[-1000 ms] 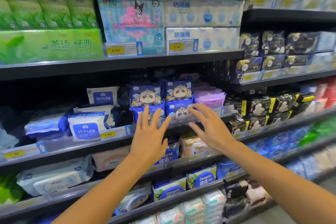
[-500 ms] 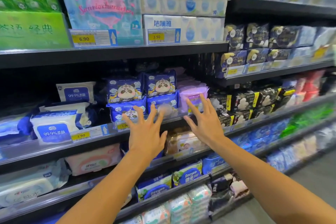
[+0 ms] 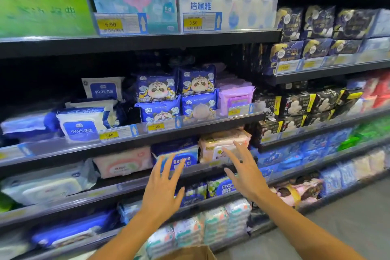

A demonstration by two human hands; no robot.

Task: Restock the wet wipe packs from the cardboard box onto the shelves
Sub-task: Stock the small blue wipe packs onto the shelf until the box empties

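The left hand (image 3: 161, 191) and right hand (image 3: 245, 172) are held with fingers spread, nothing grasped, before the black shelf (image 3: 130, 183); blue panda-printed wipe packs (image 3: 156, 91) are stacked above.

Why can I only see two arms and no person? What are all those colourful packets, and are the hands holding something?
The camera sits on the person's head and looks forward and down, so you only see their own arms reaching out. There is just this one view. The left hand and the right hand are both spread open in front of the shelves, and neither has a grip on anything. The shelves hold wet wipe packs: blue panda packs stacked in two layers, a purple pack right beside them, and white and blue packs further left. Yellow price tags sit along the shelf edge. The brown corner at the bottom may be a cardboard box, but too little of it shows to tell.
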